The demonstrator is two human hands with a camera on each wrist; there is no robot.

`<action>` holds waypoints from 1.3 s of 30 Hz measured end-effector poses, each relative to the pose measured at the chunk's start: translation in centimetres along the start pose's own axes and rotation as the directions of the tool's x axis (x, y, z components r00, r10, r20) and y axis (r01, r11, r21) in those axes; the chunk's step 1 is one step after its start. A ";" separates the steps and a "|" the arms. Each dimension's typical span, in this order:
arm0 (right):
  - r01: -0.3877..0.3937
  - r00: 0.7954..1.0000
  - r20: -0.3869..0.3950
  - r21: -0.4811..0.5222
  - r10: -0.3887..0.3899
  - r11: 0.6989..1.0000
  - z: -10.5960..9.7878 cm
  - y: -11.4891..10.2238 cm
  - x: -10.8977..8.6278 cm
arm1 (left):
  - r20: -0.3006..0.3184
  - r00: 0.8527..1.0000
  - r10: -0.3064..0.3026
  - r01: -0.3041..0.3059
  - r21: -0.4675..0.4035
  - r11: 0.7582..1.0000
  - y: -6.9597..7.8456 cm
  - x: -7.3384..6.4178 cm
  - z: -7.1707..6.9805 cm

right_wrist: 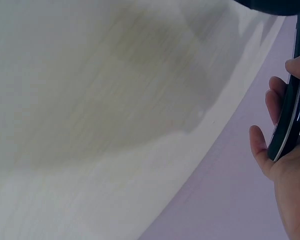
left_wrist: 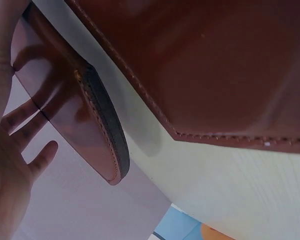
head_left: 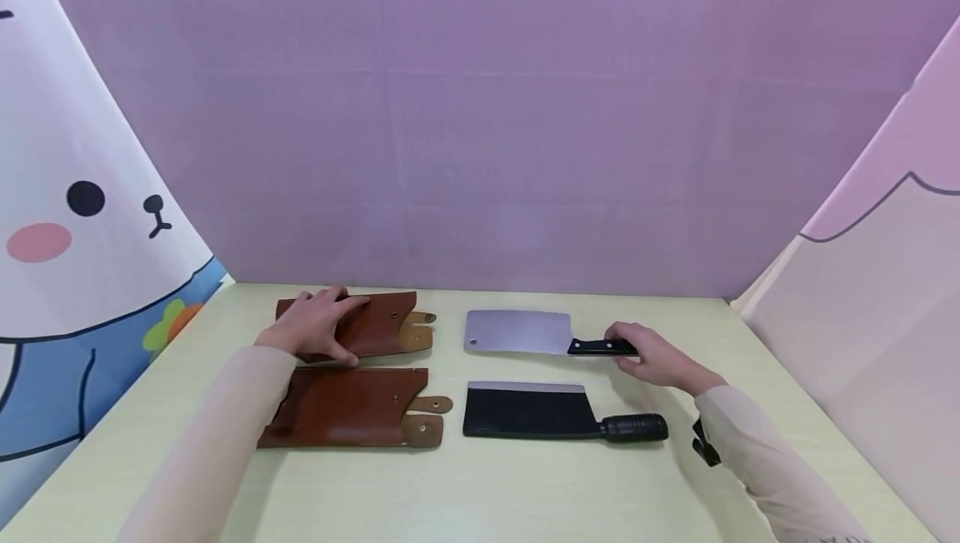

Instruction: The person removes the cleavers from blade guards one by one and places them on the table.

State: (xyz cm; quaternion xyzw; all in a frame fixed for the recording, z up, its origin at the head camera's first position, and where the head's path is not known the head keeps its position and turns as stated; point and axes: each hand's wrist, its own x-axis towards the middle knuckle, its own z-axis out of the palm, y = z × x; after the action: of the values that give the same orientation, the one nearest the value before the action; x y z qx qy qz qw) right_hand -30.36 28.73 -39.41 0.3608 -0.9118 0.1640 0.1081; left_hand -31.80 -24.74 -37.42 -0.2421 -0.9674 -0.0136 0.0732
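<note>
My left hand (head_left: 318, 326) spans the far brown leather sheath (head_left: 382, 322), thumb at its near edge and fingers at its far edge. In the left wrist view, the fingers (left_wrist: 27, 125) show along one edge of that sheath (left_wrist: 90, 130). My right hand (head_left: 656, 356) grips the black riveted handle (head_left: 600, 347) of a silver cleaver (head_left: 517, 331). Its fingers wrap the handle (right_wrist: 289, 117) in the right wrist view. The silver blade points left, toward the far sheath's strap end.
Nearer on the table (head_left: 360, 497) lies a second brown sheath (head_left: 345, 406), its snap straps facing right. To its right lies a black-bladed cleaver (head_left: 528, 411) with a round, ribbed black handle (head_left: 633, 427). A purple cloth backdrop (head_left: 480, 127) stands behind the table.
</note>
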 end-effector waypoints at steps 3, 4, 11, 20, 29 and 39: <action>-0.008 1.000 0.013 -0.001 0.008 1.000 0.0 0.0 -0.2 | 0.009 1.000 -0.008 0.008 -0.001 1.000 0.0 0.1 0.1; -0.009 1.000 0.014 -0.003 0.009 1.000 0.0 0.1 -0.2 | 0.011 1.000 -0.008 0.008 0.000 1.000 -0.1 0.1 0.2; -0.004 1.000 0.009 -0.005 0.004 1.000 0.1 0.3 -0.5 | 0.015 1.000 0.004 -0.004 -0.004 1.000 0.1 0.3 0.6; -0.020 0.999 0.031 0.017 0.020 1.000 0.1 0.6 -0.8 | 0.028 1.000 0.004 -0.003 -0.018 1.000 0.1 0.7 1.1; -0.042 0.996 0.076 0.031 0.040 0.999 0.2 1.2 -0.7 | 0.036 0.999 0.013 -0.012 -0.030 0.999 0.2 0.9 1.6; -0.103 0.988 0.118 0.025 0.100 0.994 0.0 1.3 -0.4 | 0.076 0.997 0.017 -0.012 -0.075 0.997 0.3 1.0 1.5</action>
State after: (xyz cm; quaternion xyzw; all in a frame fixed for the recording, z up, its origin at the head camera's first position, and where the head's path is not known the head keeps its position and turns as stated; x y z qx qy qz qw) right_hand -30.95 29.87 -39.86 0.3245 -0.9310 0.1619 0.0409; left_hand -32.78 -23.95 -38.74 -0.2520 -0.9665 -0.0396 0.0269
